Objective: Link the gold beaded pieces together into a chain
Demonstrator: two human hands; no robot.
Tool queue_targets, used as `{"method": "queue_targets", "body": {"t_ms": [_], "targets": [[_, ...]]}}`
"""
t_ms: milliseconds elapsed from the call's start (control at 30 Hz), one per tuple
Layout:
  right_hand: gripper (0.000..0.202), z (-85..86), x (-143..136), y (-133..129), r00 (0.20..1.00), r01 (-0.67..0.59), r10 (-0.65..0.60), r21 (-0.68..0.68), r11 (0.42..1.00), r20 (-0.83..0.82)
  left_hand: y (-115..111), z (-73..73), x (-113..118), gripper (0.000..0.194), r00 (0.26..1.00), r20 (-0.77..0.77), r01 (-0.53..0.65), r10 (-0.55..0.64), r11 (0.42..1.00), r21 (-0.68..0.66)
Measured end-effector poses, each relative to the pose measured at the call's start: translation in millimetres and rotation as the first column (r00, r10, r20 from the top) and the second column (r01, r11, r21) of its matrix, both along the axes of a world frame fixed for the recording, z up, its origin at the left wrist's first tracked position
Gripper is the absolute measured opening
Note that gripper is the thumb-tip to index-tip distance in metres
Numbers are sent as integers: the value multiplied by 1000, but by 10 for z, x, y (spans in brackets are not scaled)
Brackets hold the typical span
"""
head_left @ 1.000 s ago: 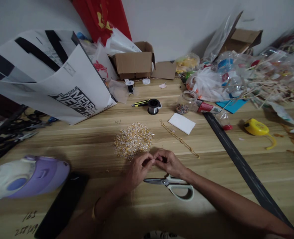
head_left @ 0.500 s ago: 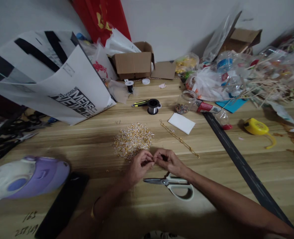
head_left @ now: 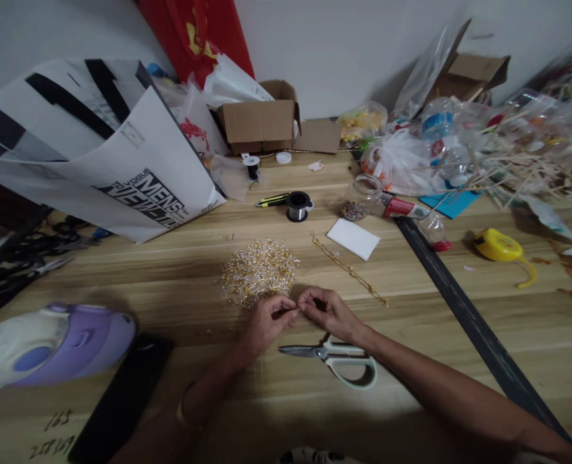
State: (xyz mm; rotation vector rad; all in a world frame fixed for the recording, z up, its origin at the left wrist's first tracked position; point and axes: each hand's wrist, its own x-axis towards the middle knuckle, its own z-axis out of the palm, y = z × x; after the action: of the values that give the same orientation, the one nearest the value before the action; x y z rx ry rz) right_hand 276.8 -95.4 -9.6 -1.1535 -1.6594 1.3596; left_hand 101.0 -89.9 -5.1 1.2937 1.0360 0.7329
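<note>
My left hand is pinched closed at the near edge of a pile of small gold and clear beaded pieces. Facing it, my right hand is pinched too, its fingertips almost touching those of the left. Whatever sits between the fingertips is too small to make out. White-handled scissors lie on the wooden table just below my right hand, blades pointing left. A gold beaded chain is stretched out beyond my right hand, beside a folded white paper.
A wire spool, a yellow-black cutter and a jar of beads stand farther back. A yellow tape measure lies right. At left are a white bag, pliers, a purple-white object and a black phone-like slab.
My left hand has shifted slightly down and left, leaving a small gap between the two hands' fingertips. My right hand is nearly unchanged.
</note>
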Motion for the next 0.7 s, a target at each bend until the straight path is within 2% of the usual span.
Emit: {"method": "queue_targets", "body": {"t_ms": [333, 700], "targets": [[27, 15, -5, 8, 1000, 16, -16, -8, 1000, -14, 13, -14, -17, 19, 1000, -8, -4, 4, 1000, 6], [16, 24, -22, -3, 998, 56, -60, 88, 995, 36, 23, -16, -32, 27, 997, 20, -69, 70, 998, -13]]}}
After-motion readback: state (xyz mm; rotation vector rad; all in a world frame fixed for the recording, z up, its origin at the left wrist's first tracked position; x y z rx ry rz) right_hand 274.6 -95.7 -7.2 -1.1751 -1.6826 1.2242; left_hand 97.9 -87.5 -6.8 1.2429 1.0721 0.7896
